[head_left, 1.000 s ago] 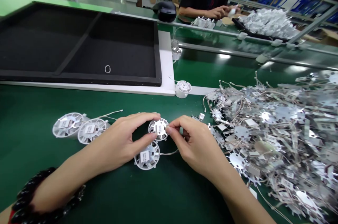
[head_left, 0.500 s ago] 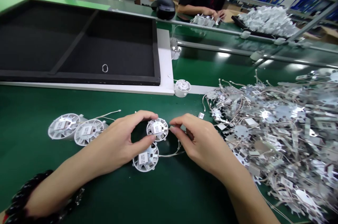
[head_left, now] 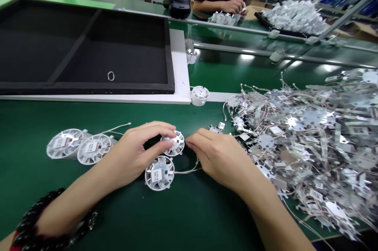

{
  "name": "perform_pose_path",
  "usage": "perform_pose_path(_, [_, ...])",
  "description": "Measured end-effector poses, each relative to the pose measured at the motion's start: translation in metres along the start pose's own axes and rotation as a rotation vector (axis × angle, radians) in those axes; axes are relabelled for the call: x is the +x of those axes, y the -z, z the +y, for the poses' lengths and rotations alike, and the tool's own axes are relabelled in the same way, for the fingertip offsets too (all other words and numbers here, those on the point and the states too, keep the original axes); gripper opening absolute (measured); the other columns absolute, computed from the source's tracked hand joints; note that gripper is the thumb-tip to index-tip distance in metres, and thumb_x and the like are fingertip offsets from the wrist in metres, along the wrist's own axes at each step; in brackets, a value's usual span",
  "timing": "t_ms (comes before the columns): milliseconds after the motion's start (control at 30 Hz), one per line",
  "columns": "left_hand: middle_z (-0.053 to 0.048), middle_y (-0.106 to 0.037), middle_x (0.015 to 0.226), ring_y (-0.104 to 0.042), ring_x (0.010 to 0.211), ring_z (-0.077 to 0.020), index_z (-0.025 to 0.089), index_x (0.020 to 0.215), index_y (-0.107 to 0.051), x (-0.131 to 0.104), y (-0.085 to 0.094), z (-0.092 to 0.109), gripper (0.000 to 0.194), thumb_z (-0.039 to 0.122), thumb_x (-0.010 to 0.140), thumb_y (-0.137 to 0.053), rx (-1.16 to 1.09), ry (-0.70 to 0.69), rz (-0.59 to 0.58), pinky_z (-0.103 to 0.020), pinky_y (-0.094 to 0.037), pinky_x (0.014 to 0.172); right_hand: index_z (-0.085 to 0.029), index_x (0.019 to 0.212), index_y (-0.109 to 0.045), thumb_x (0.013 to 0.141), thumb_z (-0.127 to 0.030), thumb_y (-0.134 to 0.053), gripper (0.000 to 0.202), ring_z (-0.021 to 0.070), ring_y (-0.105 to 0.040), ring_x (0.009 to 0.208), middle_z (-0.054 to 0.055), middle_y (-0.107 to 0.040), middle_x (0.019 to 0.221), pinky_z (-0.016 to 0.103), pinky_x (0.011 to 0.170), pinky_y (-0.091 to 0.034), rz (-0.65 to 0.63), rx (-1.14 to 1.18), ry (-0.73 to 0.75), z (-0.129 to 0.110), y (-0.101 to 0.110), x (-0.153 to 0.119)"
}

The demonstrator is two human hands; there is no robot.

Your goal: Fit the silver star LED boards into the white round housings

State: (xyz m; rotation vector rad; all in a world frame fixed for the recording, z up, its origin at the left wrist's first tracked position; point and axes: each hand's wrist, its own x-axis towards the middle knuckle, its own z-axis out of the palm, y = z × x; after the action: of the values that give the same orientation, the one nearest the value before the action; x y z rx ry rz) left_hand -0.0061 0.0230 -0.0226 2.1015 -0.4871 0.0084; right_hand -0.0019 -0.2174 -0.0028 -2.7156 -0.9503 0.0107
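Note:
My left hand (head_left: 147, 140) has its thumb and fingers on the upper white round housing (head_left: 178, 144), covering part of its label. Just right of that housing, my right hand (head_left: 212, 148) pinches the end of its thin cable at the rim. Directly below, a second white round housing (head_left: 160, 173) lies face up, its cable running right under my right hand. Two more white housings, one at the far left (head_left: 65, 144) and one beside it (head_left: 93, 148), stand left of my left wrist.
A large heap of silvery metal discs with wires (head_left: 307, 125) covers the right side. A black divided tray (head_left: 132, 46) lies on a white board (head_left: 180, 69). Another housing (head_left: 200, 95) stands at the board's corner. A person's hands (head_left: 234, 6) work across the table.
The fingers of my left hand have shifted over the top of the upper housing and now hide its label. The view has moved slightly. Across the table, the person's hands have lifted a little.

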Motion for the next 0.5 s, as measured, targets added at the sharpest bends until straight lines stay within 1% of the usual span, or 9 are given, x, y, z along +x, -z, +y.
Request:
perform_pose_path(100, [0.009, -0.078, 0.122, -0.076, 0.110, -0.0149, 0.039, 0.106, -0.078, 0.0017, 0.0014, -0.0016, 0.022, 0.056, 0.102, -0.065, 0.013, 0.003, -0.012, -0.022, -0.063, 0.091, -0.018, 0.096, -0.072, 0.098, -0.009, -0.061, 0.015, 0.0179, -0.062, 0.066, 0.002, -0.069, 0.080, 0.031, 0.053, -0.024, -0.046, -0.014, -0.034, -0.0028, -0.0001, 0.0025])
perform_pose_path(233, [0.010, -0.078, 0.120, -0.076, 0.108, -0.0144, 0.041, 0.105, -0.080, 0.0039, 0.0030, -0.0011, 0.021, 0.056, 0.103, -0.065, 0.025, -0.014, -0.012, -0.025, -0.061, 0.100, -0.019, 0.099, -0.072, 0.100, -0.010, -0.059, 0.016, 0.0189, -0.066, 0.073, 0.002, -0.072, 0.086, 0.031, 0.055, -0.025, -0.108, 0.020, -0.082, -0.0047, 0.0016, 0.0046])
perform_pose_path(333, [0.009, -0.078, 0.120, -0.075, 0.108, -0.0152, 0.041, 0.105, -0.079, 0.0026, 0.0028, 0.0011, 0.022, 0.057, 0.103, -0.063, 0.043, 0.012, -0.022, -0.026, -0.062, 0.096, -0.019, 0.103, -0.072, 0.102, -0.010, -0.058, 0.017, 0.0192, -0.068, 0.078, 0.003, -0.075, 0.094, 0.031, 0.057, -0.027, -0.148, 0.056, -0.122, -0.0050, 0.0033, 0.0051])
perform_pose_path(400, [0.008, -0.075, 0.127, -0.073, 0.117, -0.0171, 0.041, 0.111, -0.076, 0.0000, 0.0018, 0.0036, 0.024, 0.057, 0.104, -0.061, 0.059, 0.038, -0.018, -0.029, -0.061, 0.101, -0.019, 0.104, -0.072, 0.103, -0.011, -0.057, 0.017, 0.0197, -0.068, 0.079, 0.003, -0.075, 0.095, 0.031, 0.058, -0.027, -0.162, 0.058, -0.130, -0.0050, 0.0040, 0.0053])
perform_pose_path(500, [0.006, -0.067, 0.146, -0.062, 0.137, -0.0219, 0.042, 0.129, -0.067, -0.0037, 0.0004, 0.0073, 0.033, 0.061, 0.103, -0.061, 0.056, 0.053, -0.013, -0.037, -0.054, 0.117, -0.018, 0.103, -0.072, 0.103, -0.010, -0.057, 0.017, 0.0198, -0.066, 0.077, 0.004, -0.072, 0.092, 0.031, 0.058, -0.027, -0.167, 0.039, -0.112, -0.0045, 0.0035, 0.0051])
